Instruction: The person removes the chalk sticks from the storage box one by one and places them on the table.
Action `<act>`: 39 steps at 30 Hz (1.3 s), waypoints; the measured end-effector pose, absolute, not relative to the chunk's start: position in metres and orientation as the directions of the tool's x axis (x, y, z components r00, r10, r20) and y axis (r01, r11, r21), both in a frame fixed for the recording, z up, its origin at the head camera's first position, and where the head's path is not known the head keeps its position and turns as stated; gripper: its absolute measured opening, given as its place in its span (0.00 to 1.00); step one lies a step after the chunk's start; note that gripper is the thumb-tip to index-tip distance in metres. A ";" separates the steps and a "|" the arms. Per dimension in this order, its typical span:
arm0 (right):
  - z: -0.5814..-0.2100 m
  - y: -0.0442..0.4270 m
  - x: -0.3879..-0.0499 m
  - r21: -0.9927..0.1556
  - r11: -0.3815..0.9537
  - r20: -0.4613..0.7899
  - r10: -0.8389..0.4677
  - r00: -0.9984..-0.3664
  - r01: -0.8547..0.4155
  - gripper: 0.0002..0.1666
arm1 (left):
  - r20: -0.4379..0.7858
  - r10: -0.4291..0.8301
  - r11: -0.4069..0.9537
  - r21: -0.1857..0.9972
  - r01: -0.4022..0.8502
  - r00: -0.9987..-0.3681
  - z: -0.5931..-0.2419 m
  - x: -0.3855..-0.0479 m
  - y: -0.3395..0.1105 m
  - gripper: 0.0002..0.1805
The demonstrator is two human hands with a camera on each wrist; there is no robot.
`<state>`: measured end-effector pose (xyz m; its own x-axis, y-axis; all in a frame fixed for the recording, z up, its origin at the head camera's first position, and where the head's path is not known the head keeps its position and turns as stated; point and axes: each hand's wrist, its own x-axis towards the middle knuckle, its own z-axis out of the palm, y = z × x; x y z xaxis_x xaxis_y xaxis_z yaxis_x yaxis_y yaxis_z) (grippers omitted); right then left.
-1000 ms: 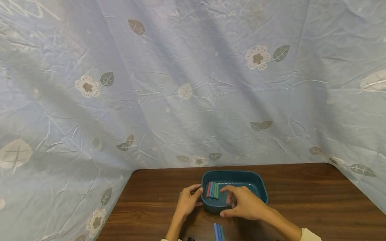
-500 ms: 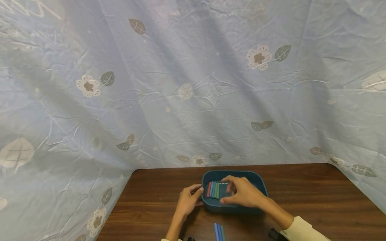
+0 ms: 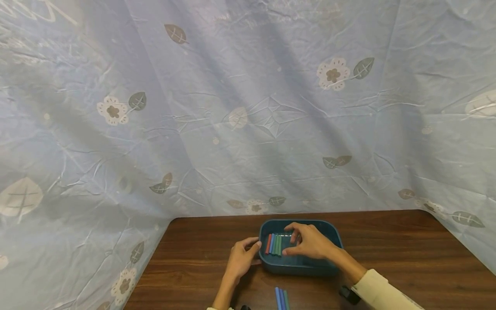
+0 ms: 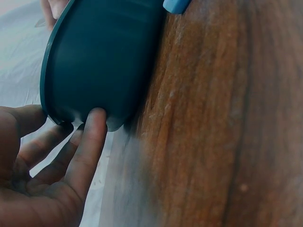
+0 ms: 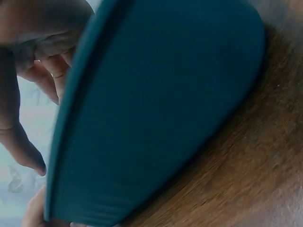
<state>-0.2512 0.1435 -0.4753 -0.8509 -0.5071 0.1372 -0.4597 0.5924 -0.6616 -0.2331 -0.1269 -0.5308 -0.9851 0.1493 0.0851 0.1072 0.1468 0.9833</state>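
Note:
A dark teal tray stands on the table. Against its left end lie a red stick, a blue stick and green sticks, side by side. My left hand touches the tray's left end; the left wrist view shows its fingertips against the outer wall, hand spread. Over the tray's inside, just right of the sticks, is my right hand, thumb and forefinger apart with nothing visible between them. In the right wrist view the wall hides part of that hand.
Nearer the front edge of the view, below the tray, two blue sticks and a green stick lie together on the brown wooden table. A patterned pale cloth hangs behind and beside the table.
My right hand has moved from the tray's front rim further back over its inside, its sleeve coming more into view. My left hand, the tray and the sticks have stayed put.

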 end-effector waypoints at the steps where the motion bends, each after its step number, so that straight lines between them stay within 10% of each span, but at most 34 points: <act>1: -0.477 0.143 -0.253 -0.664 0.592 0.133 -0.507 -0.852 -0.456 0.47 | 0.083 0.149 0.148 0.983 0.106 -0.985 -0.531 -0.233 -0.127 0.23; 39: -0.520 0.129 -0.289 -0.658 0.658 0.069 -0.430 -0.900 -0.365 0.46 | 0.082 0.148 0.129 0.986 0.101 -0.986 -0.531 -0.234 -0.125 0.24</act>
